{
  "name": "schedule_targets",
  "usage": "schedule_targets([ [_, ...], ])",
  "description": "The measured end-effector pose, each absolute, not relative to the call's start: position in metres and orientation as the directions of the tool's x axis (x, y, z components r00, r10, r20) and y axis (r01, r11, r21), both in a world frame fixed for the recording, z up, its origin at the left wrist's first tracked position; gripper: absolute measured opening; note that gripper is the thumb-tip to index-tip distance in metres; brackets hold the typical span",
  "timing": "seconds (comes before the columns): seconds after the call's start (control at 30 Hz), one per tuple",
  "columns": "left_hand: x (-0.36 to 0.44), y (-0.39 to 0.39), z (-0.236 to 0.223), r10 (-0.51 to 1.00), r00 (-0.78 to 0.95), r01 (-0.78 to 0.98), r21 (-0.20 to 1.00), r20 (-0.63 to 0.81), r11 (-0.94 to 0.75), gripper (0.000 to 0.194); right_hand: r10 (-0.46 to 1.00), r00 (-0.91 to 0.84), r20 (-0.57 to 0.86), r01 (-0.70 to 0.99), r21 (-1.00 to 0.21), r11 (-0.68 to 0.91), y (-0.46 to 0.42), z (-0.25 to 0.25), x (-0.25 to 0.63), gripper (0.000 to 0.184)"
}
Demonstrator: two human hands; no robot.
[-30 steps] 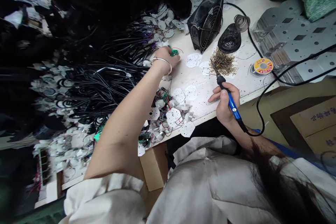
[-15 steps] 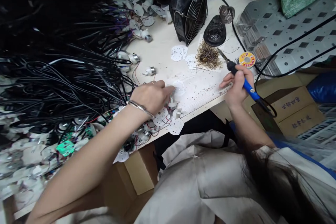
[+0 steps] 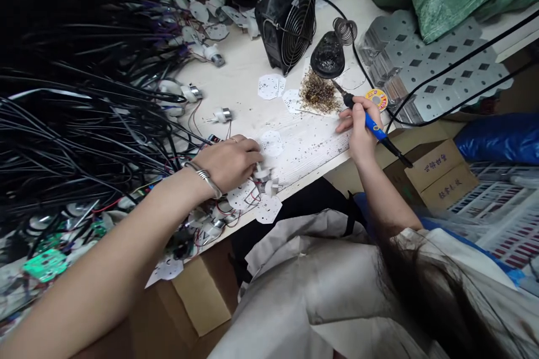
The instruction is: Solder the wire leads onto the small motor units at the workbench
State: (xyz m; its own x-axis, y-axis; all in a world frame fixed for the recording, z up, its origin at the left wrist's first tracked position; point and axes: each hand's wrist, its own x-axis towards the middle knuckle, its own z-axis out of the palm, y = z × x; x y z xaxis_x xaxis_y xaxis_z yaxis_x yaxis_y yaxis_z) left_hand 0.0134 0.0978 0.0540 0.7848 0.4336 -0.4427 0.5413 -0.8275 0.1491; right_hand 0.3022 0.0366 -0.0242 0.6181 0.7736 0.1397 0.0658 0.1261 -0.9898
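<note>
Soldering iron point(image 3: 374, 129) clenched in closed fingers point(image 3: 356, 102) of right hand point(image 3: 361, 134) at three o'clock from left hand point(image 3: 227, 164), its fingers half-curled, hold unclear, just beside small white motors point(image 3: 261, 171) on counter point(image 3: 311, 162).

We wear a loose off-white smock point(image 3: 307, 303) with blue trim point(image 3: 457, 237) along its shoulder, a pair of thin silver bangles point(image 3: 206, 183) circles our left wrist point(image 3: 190, 175), and long dark hair point(image 3: 415, 286) falls over the smock's front.
</note>
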Motion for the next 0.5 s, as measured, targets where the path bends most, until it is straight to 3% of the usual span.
schedule_targets([
  [0.2, 0.020, 0.099, 0.065, 0.500, 0.706, 0.626, 0.113, -0.501, -0.771, 0.030, 0.815, 0.563, 0.137, 0.095, -0.990, 0.101, 0.039, -0.028, 0.303, 0.057],
  [0.37, 0.004, 0.114, 0.066, 0.606, 0.756, 0.651, 0.380, -0.246, -0.657, 0.035, 0.815, 0.563, 0.138, 0.097, -0.990, 0.102, 0.037, -0.031, 0.303, 0.052],
  [0.5, 0.004, 0.109, 0.055, 0.838, 0.534, 0.728, 0.567, -0.114, -0.387, 0.044, 0.825, 0.540, 0.165, 0.142, -0.984, 0.104, 0.040, -0.026, 0.304, 0.054],
])
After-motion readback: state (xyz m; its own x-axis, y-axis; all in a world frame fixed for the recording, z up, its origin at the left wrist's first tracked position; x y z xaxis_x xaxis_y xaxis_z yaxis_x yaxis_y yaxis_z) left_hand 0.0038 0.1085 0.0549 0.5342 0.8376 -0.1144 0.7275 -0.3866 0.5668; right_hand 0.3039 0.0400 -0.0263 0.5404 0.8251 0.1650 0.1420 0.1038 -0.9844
